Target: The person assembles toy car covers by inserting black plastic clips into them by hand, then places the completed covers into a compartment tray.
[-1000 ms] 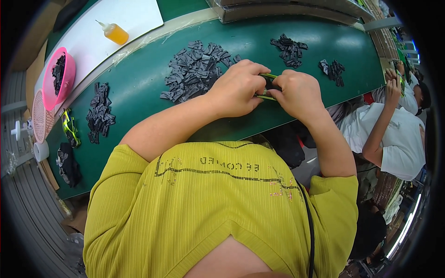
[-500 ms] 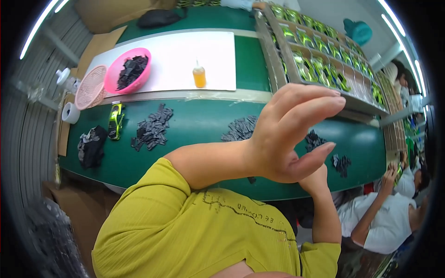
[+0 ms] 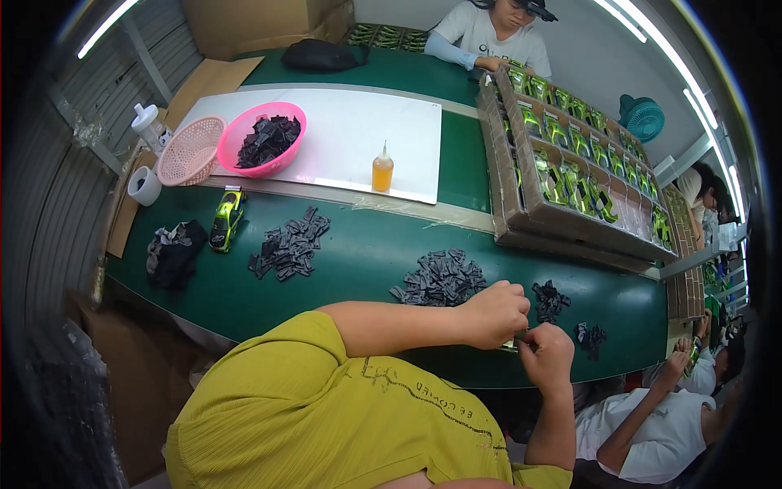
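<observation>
My left hand point(image 3: 494, 314) and my right hand point(image 3: 547, 356) are close together over the table's near edge. Both have their fingers curled in. Between them shows a sliver of a small shiny green part point(image 3: 510, 345); the hands hide most of it. The right thumb and fingers pinch at it, while what the left fingers grip is hidden. Just beyond the left hand lies a big pile of dark grey flat pieces point(image 3: 444, 277). Smaller piles of black pieces point(image 3: 551, 301) and dark pieces point(image 3: 590, 337) lie to the right of it.
Left on the green table point(image 3: 358, 244) are another dark pile point(image 3: 292, 244), a green toy car point(image 3: 226, 218) and a dark cloth point(image 3: 175, 254). Behind stand a pink bowl point(image 3: 300, 143), a pink basket point(image 3: 167, 167), an amber bottle point(image 3: 382, 171) and cardboard trays point(image 3: 521, 213). Co-workers sit across and right.
My left hand was raised, open, near the camera; now it is lowered beside my right hand with its fingers curled. The view has shifted, and a person across the table shows.
</observation>
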### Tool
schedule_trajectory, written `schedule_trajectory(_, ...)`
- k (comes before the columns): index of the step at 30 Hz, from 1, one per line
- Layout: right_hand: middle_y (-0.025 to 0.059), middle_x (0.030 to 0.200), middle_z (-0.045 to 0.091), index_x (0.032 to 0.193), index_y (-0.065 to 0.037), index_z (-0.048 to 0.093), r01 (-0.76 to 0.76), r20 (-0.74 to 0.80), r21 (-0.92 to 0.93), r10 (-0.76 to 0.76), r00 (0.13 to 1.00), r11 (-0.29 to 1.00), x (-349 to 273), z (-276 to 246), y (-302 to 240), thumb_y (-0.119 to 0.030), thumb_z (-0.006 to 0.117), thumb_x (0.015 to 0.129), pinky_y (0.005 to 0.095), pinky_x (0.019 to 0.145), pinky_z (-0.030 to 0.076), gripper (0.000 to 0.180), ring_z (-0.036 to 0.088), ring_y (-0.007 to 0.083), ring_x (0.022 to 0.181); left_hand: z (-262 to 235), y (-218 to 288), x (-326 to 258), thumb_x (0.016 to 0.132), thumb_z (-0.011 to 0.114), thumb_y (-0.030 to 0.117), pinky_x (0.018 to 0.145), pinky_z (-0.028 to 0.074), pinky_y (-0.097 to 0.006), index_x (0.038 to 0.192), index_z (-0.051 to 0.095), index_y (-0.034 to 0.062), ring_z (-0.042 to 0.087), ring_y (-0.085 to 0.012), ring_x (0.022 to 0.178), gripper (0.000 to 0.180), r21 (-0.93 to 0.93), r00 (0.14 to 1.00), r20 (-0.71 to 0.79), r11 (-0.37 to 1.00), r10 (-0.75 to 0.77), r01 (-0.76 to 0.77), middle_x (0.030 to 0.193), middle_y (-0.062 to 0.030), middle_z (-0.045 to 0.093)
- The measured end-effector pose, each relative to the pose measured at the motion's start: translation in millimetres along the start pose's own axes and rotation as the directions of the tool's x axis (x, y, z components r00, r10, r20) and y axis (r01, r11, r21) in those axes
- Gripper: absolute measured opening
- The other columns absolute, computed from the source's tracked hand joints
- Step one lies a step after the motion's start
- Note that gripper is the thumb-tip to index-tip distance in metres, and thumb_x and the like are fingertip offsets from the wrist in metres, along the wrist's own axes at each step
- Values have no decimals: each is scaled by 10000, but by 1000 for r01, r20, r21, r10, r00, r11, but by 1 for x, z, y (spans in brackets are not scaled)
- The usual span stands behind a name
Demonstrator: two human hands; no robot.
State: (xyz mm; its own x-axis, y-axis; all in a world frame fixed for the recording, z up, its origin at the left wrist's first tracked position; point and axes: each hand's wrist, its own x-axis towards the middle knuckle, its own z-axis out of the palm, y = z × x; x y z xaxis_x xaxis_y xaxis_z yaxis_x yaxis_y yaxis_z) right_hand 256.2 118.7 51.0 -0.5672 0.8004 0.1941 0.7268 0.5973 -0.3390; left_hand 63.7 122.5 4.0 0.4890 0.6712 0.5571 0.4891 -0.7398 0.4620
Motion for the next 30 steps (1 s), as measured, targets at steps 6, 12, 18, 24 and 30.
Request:
schedule_trajectory(6,100,710,592,708,-32,606,50,-125,86,-39,991,995,-7,-2,-7,-41,732,708,351,579,465,126,606,273,628,1,0,-4,726,666,160,720,406,-371,776,696,114,549,-237,824,75,-31,995,-54,996,80,-82,795,-16,605)
schedule_trajectory(12,72,779,655,880,-10,598,-379,224,799,353,908,467,-11,0,11,-44,650,888,247,626,504,63,634,139,655,-2,-1,0,710,665,142,722,414,-352,810,671,117,554,-228,814,103,41,969,-155,982,190,-186,809,-12,597)
schedule_trajectory(18,79,815,662,977,7,589,-276,240,960,370,897,47,-10,0,17,5,657,870,229,641,516,127,626,128,662,-25,9,15,717,692,129,839,441,-388,1052,646,95,576,-262,952,340,38,955,-183,972,235,-232,1031,-63,616)
schedule_trajectory(24,74,838,668,1029,27,618,-251,116,934,450,885,252,-20,3,27,33,653,857,234,626,536,176,633,118,668,-101,23,49,719,770,113,1017,398,-434,1436,369,26,488,-374,1194,825,29,817,-571,996,86,-84,1355,-186,485)
schedule_trajectory(30,69,806,669,947,27,628,-270,60,899,515,855,344,-35,6,32,21,659,847,244,661,517,105,628,121,686,-112,10,63,726,749,76,1006,415,-412,1389,427,32,504,-359,1172,739,50,777,-628,999,32,0,1309,-188,519)
